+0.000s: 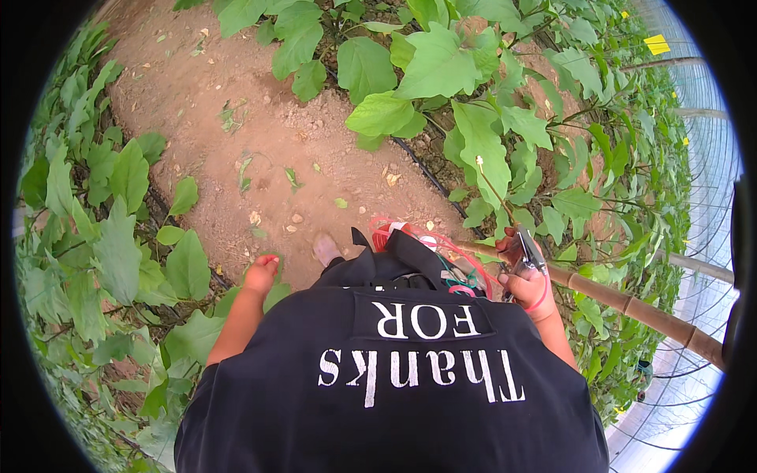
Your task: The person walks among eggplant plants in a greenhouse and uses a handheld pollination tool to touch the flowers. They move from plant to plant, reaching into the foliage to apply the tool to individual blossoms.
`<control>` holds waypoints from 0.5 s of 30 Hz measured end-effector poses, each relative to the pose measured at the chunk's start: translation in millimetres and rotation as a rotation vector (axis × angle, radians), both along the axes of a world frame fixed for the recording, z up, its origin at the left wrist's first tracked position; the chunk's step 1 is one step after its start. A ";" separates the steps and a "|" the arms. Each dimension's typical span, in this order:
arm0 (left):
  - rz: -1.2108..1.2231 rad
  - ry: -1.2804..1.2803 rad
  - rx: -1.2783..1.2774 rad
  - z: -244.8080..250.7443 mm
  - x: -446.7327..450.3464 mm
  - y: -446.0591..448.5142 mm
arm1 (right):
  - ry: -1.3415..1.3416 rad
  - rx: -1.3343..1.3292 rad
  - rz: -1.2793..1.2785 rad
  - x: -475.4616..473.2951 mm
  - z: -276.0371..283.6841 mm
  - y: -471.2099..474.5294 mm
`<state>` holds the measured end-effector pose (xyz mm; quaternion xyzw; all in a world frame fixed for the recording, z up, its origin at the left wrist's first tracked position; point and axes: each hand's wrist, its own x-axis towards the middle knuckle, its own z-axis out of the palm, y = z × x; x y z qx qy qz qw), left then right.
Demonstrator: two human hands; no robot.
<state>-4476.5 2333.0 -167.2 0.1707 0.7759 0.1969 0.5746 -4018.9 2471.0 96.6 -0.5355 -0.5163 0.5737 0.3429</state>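
Note:
My right hand is wrapped around a dark handheld tool, and a thin brownish rod with a pale tip runs forward from it over the broad green leaves. A pink cord loops about that wrist. On the other side, my left hand hangs beside the leafy plants with its fingers curled together. No object shows in it. At my waist sits a black bag or pouch, with red-pink strings and green cords around it.
A bamboo pole slants across on the right, passing by my right hand. Dense leafy rows flank the bare soil path. A black drip hose lies along the right row. Yellow cards hang near the netted wall.

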 end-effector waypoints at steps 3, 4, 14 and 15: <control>-0.076 0.019 -0.031 -15.9 -12.4 22.0 | -0.236 -0.095 0.029 -6.4 18.6 15.7; -0.094 0.024 -0.040 -14.5 -11.5 34.1 | -0.269 -0.081 0.029 -5.4 17.9 21.0; -0.276 -0.006 0.122 49.0 50.6 192.7 | -0.019 -0.117 0.076 15.7 -27.0 105.2; -0.295 -0.035 0.149 49.5 59.0 209.8 | 0.058 -0.143 0.052 19.9 -32.2 108.0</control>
